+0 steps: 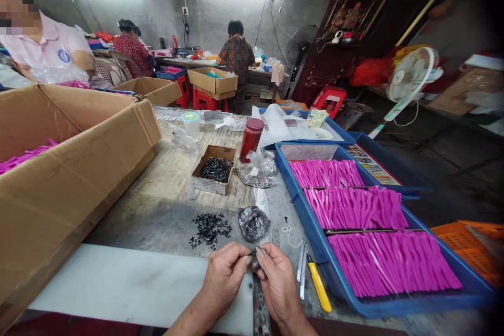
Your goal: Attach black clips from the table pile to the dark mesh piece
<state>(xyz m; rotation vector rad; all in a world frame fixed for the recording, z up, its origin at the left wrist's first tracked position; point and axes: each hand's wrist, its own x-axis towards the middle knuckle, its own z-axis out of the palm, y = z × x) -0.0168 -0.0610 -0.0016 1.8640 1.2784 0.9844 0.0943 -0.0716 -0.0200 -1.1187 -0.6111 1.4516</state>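
Observation:
My left hand and my right hand meet at the table's front edge, both pinched closed. Between the fingertips of both is a small dark piece, partly hidden; its kind I cannot make out. Just beyond my hands lies a crumpled dark plastic bag. Left of the bag a loose pile of small black parts is spread on the table. To the right of my right hand lie a yellow-handled tool, thin metal strips and a white string.
A blue tray of pink plastic strips stands right. A large cardboard box fills the left. Farther back are a small box of black parts, a red canister and a clear bag. Other people sit beyond.

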